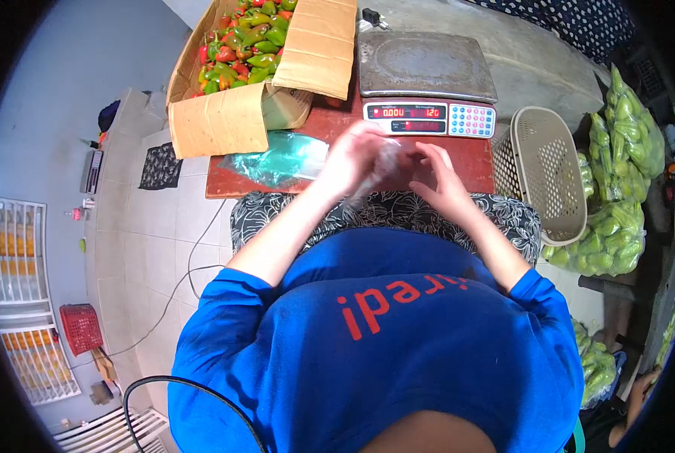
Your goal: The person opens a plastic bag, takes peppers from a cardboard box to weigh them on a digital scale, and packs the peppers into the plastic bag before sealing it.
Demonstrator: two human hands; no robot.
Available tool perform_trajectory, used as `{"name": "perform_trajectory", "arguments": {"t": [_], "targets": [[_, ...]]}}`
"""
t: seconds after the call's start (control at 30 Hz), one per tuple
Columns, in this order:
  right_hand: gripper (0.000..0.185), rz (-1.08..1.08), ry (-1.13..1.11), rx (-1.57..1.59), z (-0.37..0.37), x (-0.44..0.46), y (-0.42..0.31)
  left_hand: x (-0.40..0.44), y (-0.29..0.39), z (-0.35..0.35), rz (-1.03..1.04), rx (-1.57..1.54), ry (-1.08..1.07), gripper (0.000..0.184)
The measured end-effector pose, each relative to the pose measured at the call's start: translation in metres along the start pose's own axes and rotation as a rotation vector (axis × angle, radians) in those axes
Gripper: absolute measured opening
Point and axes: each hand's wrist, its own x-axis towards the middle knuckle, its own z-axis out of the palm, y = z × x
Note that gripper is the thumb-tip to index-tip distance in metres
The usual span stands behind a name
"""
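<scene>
Just in front of the digital scale (426, 68), my left hand (352, 157) is closed on a thin clear plastic bag (383, 167), which hangs crumpled between my hands. My right hand (441, 178) is apart from it on the right side, fingers spread and curved, holding nothing. Both hands are above the near edge of the red table (469, 158). Left of my left hand lies a pile of greenish clear plastic bags (281, 160). The scale's display is lit red.
An open cardboard box (220, 124) of green and red peppers (250, 41) stands at the back left. A beige plastic basket (550, 177) is on the right, beside filled bags of green vegetables (613, 238). A cable (172, 302) runs over the floor at left.
</scene>
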Motion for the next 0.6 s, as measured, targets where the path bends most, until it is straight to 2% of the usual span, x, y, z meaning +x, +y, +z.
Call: {"name": "perform_trajectory", "arguments": {"t": [0.07, 0.1, 0.2, 0.23, 0.3, 0.33, 0.4, 0.47, 0.53, 0.57, 0.6], "targets": [[0.059, -0.033, 0.037, 0.142, 0.002, 0.002, -0.014, -0.005, -0.011, 0.020, 0.196, 0.653, -0.185, 0.021], [0.041, 0.026, 0.071, 0.253, 0.003, -0.001, -0.016, -0.013, 0.004, 0.045, -0.161, 0.620, -0.180, 0.024], [0.022, -0.008, -0.038, -0.067, -0.019, -0.005, -0.006, -0.017, -0.009, 0.046, 0.149, 0.692, -0.207, 0.025], [0.018, 0.017, -0.032, 0.000, -0.026, -0.006, -0.001, -0.023, 0.016, 0.057, -0.117, 0.562, -0.113, 0.024], [0.012, 0.072, -0.025, 0.137, -0.036, -0.010, 0.007, -0.016, 0.017, 0.042, 0.030, 0.336, -0.036, 0.025], [0.010, 0.198, -0.058, 0.324, -0.044, -0.012, -0.001, -0.012, 0.016, 0.030, 0.102, 0.223, 0.006, 0.026], [0.010, 0.364, 0.027, 0.570, -0.046, -0.015, 0.001, -0.007, 0.026, -0.012, -0.034, 0.308, -0.119, 0.024], [0.012, 0.347, 0.071, 0.679, -0.048, -0.011, -0.001, -0.004, 0.023, -0.024, -0.121, 0.231, -0.030, 0.038], [0.013, 0.330, 0.110, 0.771, -0.049, -0.006, 0.004, -0.009, 0.026, -0.016, -0.206, -0.026, 0.032, 0.047], [0.013, 0.369, 0.137, 0.721, -0.051, -0.005, 0.003, -0.012, 0.028, -0.012, -0.239, -0.079, -0.061, 0.054], [0.013, 0.392, 0.175, 0.743, -0.053, -0.002, 0.000, -0.014, 0.025, -0.011, -0.228, -0.009, -0.103, 0.053]]}}
